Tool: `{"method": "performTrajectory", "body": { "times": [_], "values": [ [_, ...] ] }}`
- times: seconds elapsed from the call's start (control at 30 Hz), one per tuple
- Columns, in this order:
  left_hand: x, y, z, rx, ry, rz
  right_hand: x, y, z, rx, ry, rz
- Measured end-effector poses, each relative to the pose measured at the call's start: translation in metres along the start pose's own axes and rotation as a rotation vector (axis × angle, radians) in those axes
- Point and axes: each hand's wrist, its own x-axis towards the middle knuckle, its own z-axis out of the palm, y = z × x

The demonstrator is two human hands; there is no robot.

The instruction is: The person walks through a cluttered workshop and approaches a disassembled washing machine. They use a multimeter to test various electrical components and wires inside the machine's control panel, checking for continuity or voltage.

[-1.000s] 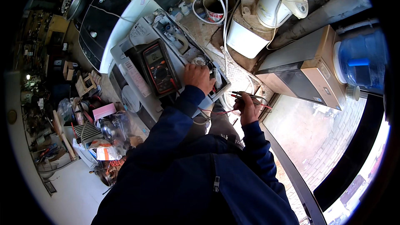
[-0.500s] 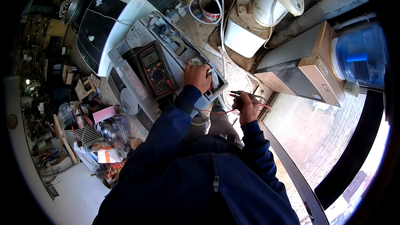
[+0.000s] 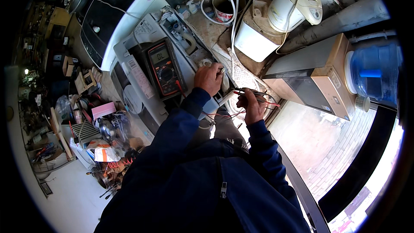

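Observation:
My left hand point(image 3: 208, 79) is closed at the open compartment of a grey-white appliance point(image 3: 148, 28), with a small pale part point(image 3: 222, 71), perhaps a connector, at its fingertips. My right hand point(image 3: 254, 107) pinches the red and black multimeter probes point(image 3: 239, 92), tips pointing left toward the compartment's near edge. Whether the tips touch anything cannot be made out. Left of my hands, a multimeter point(image 3: 165, 70) in a dark case with orange trim lies face up on the appliance, its display lit. Its red lead point(image 3: 180, 88) runs under my left forearm toward my right hand.
Another white appliance with a dark lid point(image 3: 105, 21) stands behind left. White hoses point(image 3: 235, 13), a bucket point(image 3: 225, 11) and a hot-water pot point(image 3: 286, 11) are beyond. A cabinet point(image 3: 310, 80) with a blue water bottle point(image 3: 374, 75) stands right. Clutter point(image 3: 103, 133) fills the left.
My right hand has brought the probe tips left and slightly farther away, closer to my left hand and the compartment edge. My left hand keeps its grip. The whole view has shifted slightly.

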Motion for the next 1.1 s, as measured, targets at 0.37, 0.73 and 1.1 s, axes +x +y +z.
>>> {"method": "performTrajectory", "body": {
  "times": [0.37,0.73,1.1],
  "values": [
    [0.003,-0.009,-0.004,-0.064,-0.085,0.025,-0.001,0.002,0.006,-0.013,0.009,0.0],
    [0.021,0.001,0.001,0.021,-0.194,-0.021,0.026,-0.011,0.023,-0.044,0.038,-0.13],
    [0.024,-0.008,0.006,-0.08,-0.154,0.056,0.035,-0.005,0.026,-0.072,0.014,-0.173]
  ]
}}
